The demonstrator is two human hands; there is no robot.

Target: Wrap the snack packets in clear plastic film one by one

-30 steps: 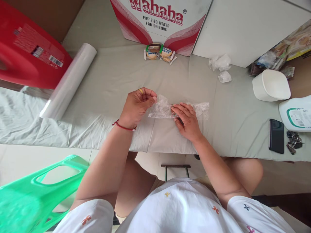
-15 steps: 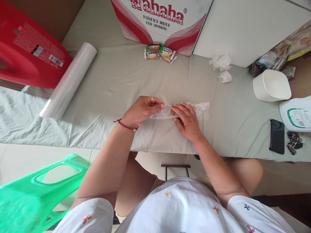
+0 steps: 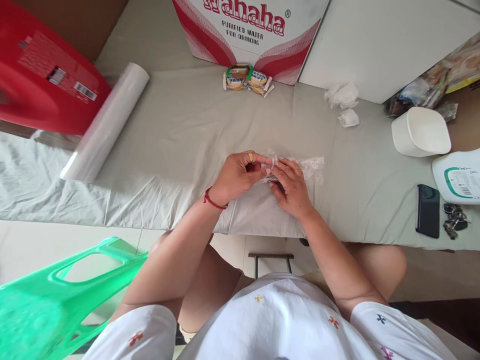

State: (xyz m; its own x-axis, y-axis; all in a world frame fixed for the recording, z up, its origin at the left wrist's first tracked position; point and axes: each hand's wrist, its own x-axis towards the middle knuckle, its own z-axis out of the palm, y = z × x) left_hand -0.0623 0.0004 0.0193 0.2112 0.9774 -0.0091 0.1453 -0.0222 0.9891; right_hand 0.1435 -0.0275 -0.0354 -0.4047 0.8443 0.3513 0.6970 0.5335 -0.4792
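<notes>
A crinkled piece of clear plastic wrap [image 3: 313,169] lies near the table's front edge, its loose end spread out to the right. My left hand [image 3: 243,174], with a ring and a red cord bracelet, pinches the wrap's left part between thumb and forefinger. Over the bundled middle curl the fingers of my right hand [image 3: 288,186], the thumb on the near side. Something dark shows faintly inside the wrap, but the fingers mostly hide it. Both hands nearly touch.
Behind stand a Wahaha carton [image 3: 247,40] and wrapped biscuits [image 3: 242,79]. Crumpled clear plastic [image 3: 343,97], a white container [image 3: 420,132], a phone [image 3: 428,211] and keys [image 3: 455,220] are to the right. Leftward are a plastic roll [image 3: 107,122], a red jug [image 3: 52,75] and a green stool [image 3: 56,295].
My left hand has moved right, bringing the left part of the plastic wrap in against my right hand. The right hand stays almost where it was.
</notes>
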